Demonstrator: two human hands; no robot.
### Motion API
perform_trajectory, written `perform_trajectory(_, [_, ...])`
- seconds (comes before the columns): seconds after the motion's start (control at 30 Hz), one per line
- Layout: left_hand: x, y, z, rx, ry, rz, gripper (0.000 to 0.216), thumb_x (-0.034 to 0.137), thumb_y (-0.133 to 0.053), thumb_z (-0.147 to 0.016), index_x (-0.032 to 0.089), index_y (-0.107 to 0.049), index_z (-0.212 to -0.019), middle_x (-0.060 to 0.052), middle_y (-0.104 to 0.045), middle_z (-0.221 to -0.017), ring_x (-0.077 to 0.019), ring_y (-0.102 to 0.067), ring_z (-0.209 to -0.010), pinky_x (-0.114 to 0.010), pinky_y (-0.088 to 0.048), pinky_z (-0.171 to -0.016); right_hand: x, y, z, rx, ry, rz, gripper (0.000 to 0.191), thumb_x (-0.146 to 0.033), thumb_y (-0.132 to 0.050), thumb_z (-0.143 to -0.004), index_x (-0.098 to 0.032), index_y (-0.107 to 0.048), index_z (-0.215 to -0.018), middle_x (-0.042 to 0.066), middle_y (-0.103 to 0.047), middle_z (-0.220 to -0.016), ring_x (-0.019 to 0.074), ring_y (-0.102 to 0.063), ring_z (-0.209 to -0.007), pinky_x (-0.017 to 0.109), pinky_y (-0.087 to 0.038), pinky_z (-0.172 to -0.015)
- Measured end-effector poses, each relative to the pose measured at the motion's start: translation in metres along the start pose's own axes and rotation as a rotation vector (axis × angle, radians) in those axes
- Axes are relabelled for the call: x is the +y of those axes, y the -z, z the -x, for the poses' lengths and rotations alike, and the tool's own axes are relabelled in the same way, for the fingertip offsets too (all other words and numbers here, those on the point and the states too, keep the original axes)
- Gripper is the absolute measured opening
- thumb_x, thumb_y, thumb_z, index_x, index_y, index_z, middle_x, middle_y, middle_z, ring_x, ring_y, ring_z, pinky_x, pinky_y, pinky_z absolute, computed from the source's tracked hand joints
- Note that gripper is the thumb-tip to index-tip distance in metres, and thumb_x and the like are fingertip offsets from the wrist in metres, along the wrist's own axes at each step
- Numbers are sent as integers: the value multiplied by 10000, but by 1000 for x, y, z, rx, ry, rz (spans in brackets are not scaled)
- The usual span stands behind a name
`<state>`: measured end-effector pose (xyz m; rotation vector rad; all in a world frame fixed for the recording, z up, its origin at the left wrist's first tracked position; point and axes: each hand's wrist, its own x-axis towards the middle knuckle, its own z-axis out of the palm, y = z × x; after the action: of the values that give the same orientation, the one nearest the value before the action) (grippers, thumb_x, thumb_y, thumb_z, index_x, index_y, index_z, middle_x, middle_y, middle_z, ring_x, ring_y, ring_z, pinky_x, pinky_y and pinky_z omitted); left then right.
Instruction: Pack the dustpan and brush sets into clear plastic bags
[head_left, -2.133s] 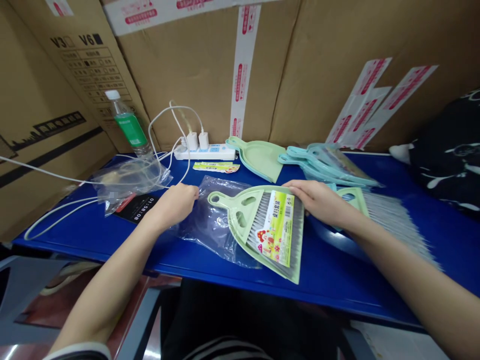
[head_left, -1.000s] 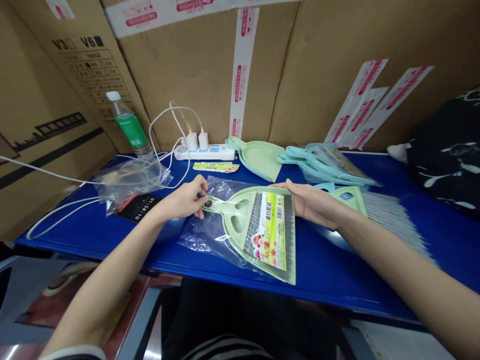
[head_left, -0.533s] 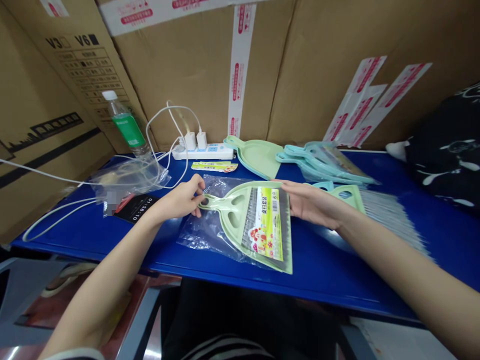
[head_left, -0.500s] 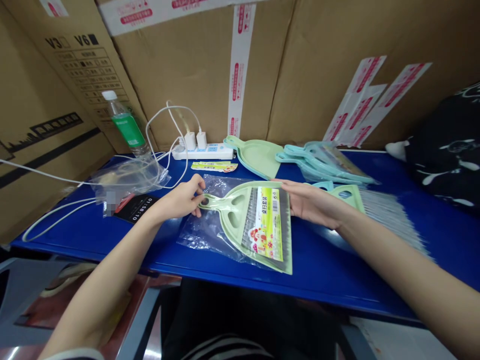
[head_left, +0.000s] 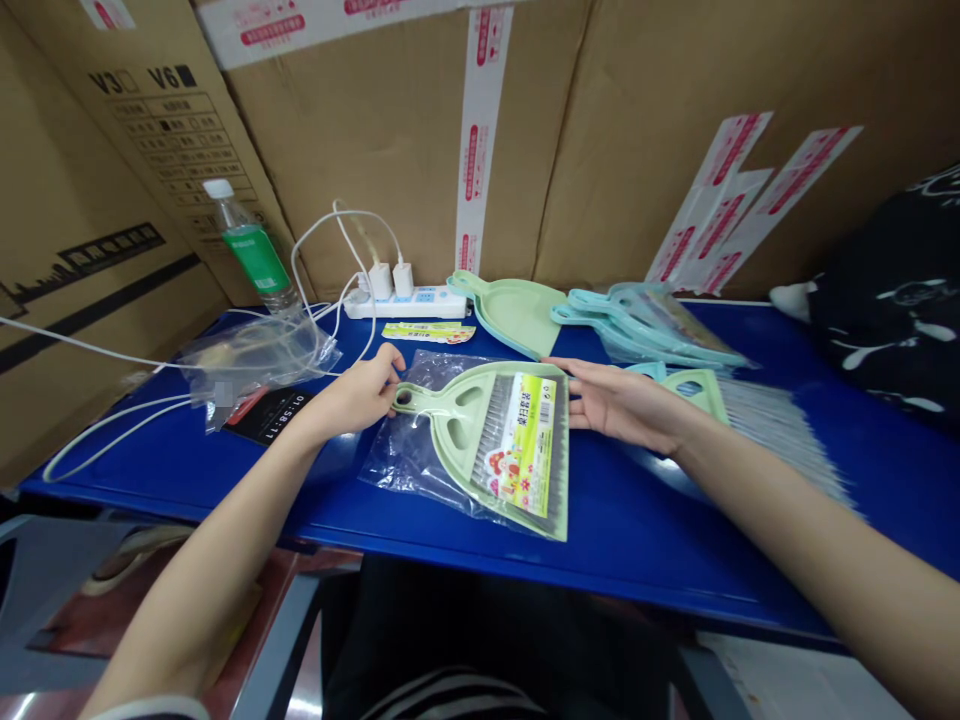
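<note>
A light green dustpan [head_left: 454,445] lies flat near the front of the table. On it rests a grey-bristled brush [head_left: 491,420] with a yellow-green printed card [head_left: 526,440]. Clear plastic bag [head_left: 405,465] spreads around the handle end; how far it covers the pan is unclear. My left hand [head_left: 364,390] has its fingers curled at the tip of the handle, closed on it. At the wide edge on the other side, my right hand [head_left: 619,400] is open, fingers stretched out and touching the pan's far corner.
Behind are a green dustpan [head_left: 521,310] and stacked blue dustpans [head_left: 637,325]. A loose brush [head_left: 780,430] lies right. At left are a bottle [head_left: 259,260], cables, a power strip [head_left: 431,302], cards [head_left: 427,333] and a phone [head_left: 270,415]. Cardboard [head_left: 375,130] walls the back.
The dustpan with its brush and card has slid slightly left. My left hand has shifted a little left with the handle, and my right fingers have spread more.
</note>
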<state>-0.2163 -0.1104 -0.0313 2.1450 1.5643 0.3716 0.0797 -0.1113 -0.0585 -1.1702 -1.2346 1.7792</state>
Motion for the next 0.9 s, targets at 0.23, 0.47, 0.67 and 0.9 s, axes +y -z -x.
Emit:
perform_trajectory(0.23, [0, 2, 0, 33, 36, -185, 295, 34, -375, -766, 199, -407, -1009, 29, -610, -707, -152, -637, -592, -266, -457, -609, -2, -2, 2, 23, 4, -45, 477, -107, -594, -751, -237, -464, -1191, 71, -710, -1039, 222, -703, -905, 442, -542, -918])
perform_trajectory(0.47, [2, 1, 0, 33, 3, -227, 299, 39, -367, -771, 196, -417, -1021, 2, -619, -761, -158, -630, -616, -267, -458, -611, 4, -3, 3, 70, 124, 130, 427, -350, -666, -788, -258, -448, -1143, 40, -698, -962, 206, -687, -886, 400, -558, -827])
perform_trajectory(0.67, [6, 0, 2, 15, 7, -222, 304, 50, -357, -783, 179, -440, -1046, -5, -599, -754, -163, -621, -618, -279, -456, -617, 10, -6, -2, 88, 188, 320, 329, -418, -733, -682, -200, -634, -907, 59, -683, -973, 198, -643, -863, 342, -539, -726])
perform_trajectory(0.9, [7, -2, 3, -4, -19, -221, 300, 52, -337, -793, 179, -435, -1046, 8, -576, -730, -157, -608, -601, -284, -455, -636, 10, -9, -2, 123, 171, 356, 249, -360, -625, -792, -202, -689, -973, 63, -664, -987, 168, -610, -794, 317, -510, -676])
